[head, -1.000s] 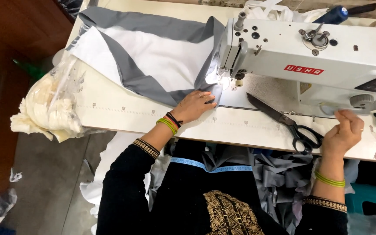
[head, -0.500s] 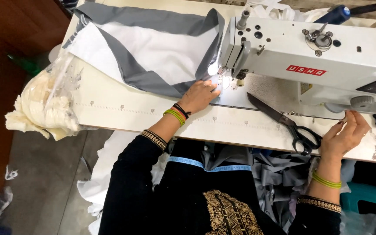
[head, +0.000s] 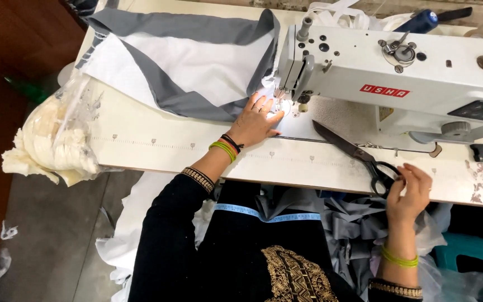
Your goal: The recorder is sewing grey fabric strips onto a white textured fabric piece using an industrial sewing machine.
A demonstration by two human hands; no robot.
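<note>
My left hand (head: 257,121) lies flat, fingers spread, on the grey and white fabric (head: 180,61) right beside the needle of the white sewing machine (head: 398,75), under its lamp. My right hand (head: 410,193) hovers at the table's front edge with fingers loosely curled, touching the black handles of the large scissors (head: 353,154), which lie on the table with blades pointing toward the needle. Whether the fingers grip the handles is unclear.
A clear plastic bag of cream fabric scraps (head: 54,140) hangs off the table's left edge. A blue measuring tape (head: 264,215) hangs around my neck. Grey cloth (head: 353,223) lies in my lap. A teal stool (head: 465,254) stands lower right.
My left hand slid forward along the fabric up to the needle. My right hand dropped from near the machine's hand wheel to the scissors' handles.
</note>
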